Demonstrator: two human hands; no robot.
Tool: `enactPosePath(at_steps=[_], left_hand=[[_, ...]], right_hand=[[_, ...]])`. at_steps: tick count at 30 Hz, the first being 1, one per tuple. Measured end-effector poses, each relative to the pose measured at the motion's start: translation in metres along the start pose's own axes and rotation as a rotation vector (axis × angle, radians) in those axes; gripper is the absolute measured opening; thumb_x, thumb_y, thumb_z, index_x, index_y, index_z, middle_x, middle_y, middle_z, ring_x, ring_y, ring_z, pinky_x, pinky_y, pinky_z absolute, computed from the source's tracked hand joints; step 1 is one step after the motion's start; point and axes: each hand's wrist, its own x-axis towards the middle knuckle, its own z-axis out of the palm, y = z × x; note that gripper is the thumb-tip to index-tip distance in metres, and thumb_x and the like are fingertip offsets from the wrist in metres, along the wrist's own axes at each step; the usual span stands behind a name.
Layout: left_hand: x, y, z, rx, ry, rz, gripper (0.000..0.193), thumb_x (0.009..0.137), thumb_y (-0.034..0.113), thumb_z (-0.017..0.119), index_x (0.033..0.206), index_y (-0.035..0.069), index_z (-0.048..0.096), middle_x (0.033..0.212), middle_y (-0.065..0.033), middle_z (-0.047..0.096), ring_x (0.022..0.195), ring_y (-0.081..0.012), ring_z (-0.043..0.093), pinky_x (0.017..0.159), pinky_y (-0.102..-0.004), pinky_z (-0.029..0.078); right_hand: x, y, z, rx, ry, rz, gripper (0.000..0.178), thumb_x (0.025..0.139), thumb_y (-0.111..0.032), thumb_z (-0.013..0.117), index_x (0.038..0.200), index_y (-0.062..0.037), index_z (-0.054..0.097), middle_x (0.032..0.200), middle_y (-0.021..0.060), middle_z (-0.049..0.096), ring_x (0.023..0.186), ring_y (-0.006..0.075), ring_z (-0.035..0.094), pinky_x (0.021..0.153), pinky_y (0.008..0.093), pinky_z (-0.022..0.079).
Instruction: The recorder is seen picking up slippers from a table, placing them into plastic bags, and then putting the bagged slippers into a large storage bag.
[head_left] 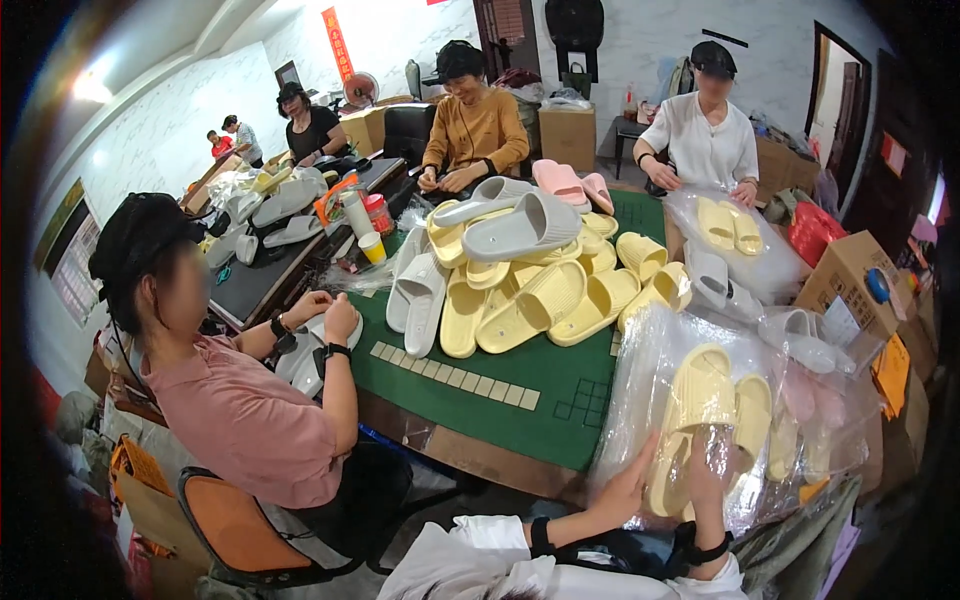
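Observation:
A pair of yellow slippers (700,385) lies on clear plastic bags (630,400) at the table's near right corner. My left hand (630,485) grips the left edge of the nearer slipper, thumb up along its side. Reaching over the same pair, my right hand (708,475) has its fingertips at the strap opening, where the strap and shiny film hide them. Another bag of clear film with pink slippers (808,398) and pale yellow ones sits just to the right.
A heap of yellow and grey slippers (530,285) covers the middle of the green table mat (450,420), behind a row of cream tiles (455,377). A co-worker in pink (245,410) sits at left; others work across the table. Cardboard boxes (855,290) stand at right.

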Motion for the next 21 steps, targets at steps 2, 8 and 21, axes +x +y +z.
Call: enactPosePath(at_steps=[2, 8, 21], left_hand=[[-0.004, -0.001, 0.002, -0.028, -0.07, 0.021, 0.082, 0.073, -0.019, 0.034, 0.144, 0.016, 0.009, 0.145, -0.0151, 0.023, 0.13, -0.0253, 0.03, 0.098, -0.0263, 0.031], [0.002, -0.012, -0.004, -0.218, -0.027, -0.16, 0.083, 0.074, -0.017, 0.039, 0.144, 0.018, 0.009, 0.141, -0.0172, 0.029, 0.116, -0.0242, 0.044, 0.09, -0.0296, 0.04], [0.003, -0.013, -0.005, -0.129, 0.061, -0.246, 0.112, 0.069, 0.013, 0.074, 0.141, 0.009, -0.011, 0.137, -0.0267, 0.028, 0.123, -0.0304, 0.037, 0.098, -0.0353, 0.034]], right_hand=[[0.011, 0.016, 0.009, 0.131, 0.338, -0.162, 0.052, 0.087, -0.024, 0.053, 0.126, 0.0054, 0.037, 0.116, 0.0271, 0.048, 0.107, 0.0372, 0.045, 0.093, 0.0498, 0.031], [0.015, -0.023, -0.008, -0.061, 0.045, -0.126, 0.053, 0.082, -0.023, 0.057, 0.125, 0.0022, 0.042, 0.118, 0.0311, 0.044, 0.11, 0.0441, 0.04, 0.094, 0.0481, 0.031], [-0.025, 0.033, -0.019, -0.197, -0.006, -0.058, 0.081, 0.065, -0.02, 0.074, 0.134, -0.0066, 0.034, 0.141, 0.028, 0.019, 0.132, 0.0437, 0.013, 0.106, 0.0458, 0.018]])
